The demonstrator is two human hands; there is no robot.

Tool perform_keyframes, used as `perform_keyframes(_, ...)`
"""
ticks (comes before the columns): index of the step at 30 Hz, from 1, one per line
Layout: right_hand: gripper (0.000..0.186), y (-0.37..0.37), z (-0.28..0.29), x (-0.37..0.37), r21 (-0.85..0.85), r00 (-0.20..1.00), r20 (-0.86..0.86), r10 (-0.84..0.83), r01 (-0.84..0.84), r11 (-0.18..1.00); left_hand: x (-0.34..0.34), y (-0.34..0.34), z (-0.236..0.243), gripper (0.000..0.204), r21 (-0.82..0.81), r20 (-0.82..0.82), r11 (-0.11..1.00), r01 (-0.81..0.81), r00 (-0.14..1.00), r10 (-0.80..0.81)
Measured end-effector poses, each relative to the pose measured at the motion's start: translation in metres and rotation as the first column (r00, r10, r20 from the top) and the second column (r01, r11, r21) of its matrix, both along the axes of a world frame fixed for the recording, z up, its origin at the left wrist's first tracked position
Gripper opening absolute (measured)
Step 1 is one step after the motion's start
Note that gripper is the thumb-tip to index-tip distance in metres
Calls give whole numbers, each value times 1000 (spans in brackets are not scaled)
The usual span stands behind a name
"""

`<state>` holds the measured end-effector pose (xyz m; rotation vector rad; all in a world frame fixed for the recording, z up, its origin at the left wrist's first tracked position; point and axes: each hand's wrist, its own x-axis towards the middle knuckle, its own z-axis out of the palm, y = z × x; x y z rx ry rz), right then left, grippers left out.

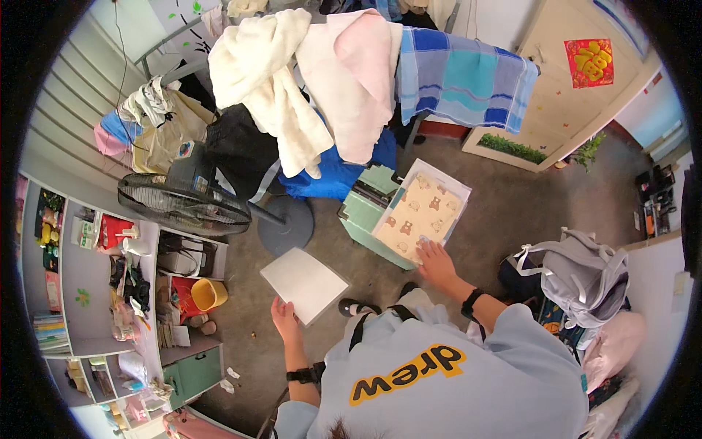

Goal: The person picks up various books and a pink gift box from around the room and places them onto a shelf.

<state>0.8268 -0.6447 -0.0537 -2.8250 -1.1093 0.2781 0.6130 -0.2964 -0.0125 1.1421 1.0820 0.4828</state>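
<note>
My left hand (286, 319) grips the lower left edge of a flat white rectangular sheet (306, 284), with its fingers partly hidden by it. The sheet looks stiff and glossy and is held tilted above the floor. My right hand (436, 265) lies with fingers stretched out on the near edge of a cream, bear-patterned sheet (420, 208). That sheet rests on a pale stack at the top of a mint green box (363, 225). Whether the right fingers pinch any layer, I cannot make out.
A black standing fan (183, 201) is to the left, its round base (285, 223) near the green box. Towels (344, 80) hang over a rack ahead. Shelves (102, 271) line the left. A grey backpack (585, 274) sits on the right. A yellow bucket (209, 294) stands by the shelves.
</note>
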Motion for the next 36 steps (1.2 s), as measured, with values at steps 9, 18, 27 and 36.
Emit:
perform_keyframes(9,19,52,52,35,437,996,-33,-87,92,895,-15,32,-14,43,-110,-47,986,123,991,-129)
perform_keyframes(18,29,201,144,7,596,562,-773,293,488,638,-69,58,-32,44,-29,184,988,-153,970,156)
perform_keyframes(27,27,326,165,-57,527,79,-788,611,599,603,-155,56,30,42,-117,339,871,-477,805,486)
perform_keyframes(36,27,418,147,-162,447,-178,-823,539,381,809,-245,17,26,43,-29,310,725,-688,683,661)
